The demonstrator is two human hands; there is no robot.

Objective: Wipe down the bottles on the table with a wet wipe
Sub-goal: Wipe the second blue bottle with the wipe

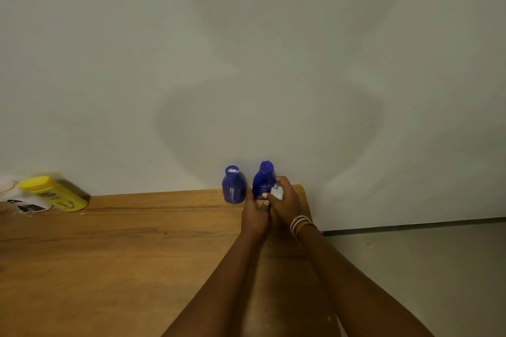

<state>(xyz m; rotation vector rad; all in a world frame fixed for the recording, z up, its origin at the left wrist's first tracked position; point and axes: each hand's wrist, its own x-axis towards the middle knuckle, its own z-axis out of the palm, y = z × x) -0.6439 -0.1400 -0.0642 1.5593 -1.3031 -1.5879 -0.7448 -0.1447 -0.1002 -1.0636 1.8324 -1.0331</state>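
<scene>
Against wall, blue Nivea bottle (263, 180) upright; right hand (284, 200) pinches crumpled white wipe (277, 192) against it.

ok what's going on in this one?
A person is wiping bottles at the far edge of a wooden table by the wall. The right hand holds a bunched white wet wipe against the right blue bottle, while the left hand steadies that bottle low down. A second blue bottle stands untouched just left of it. A yellow bottle and a white bottle sit at the far left.
</scene>
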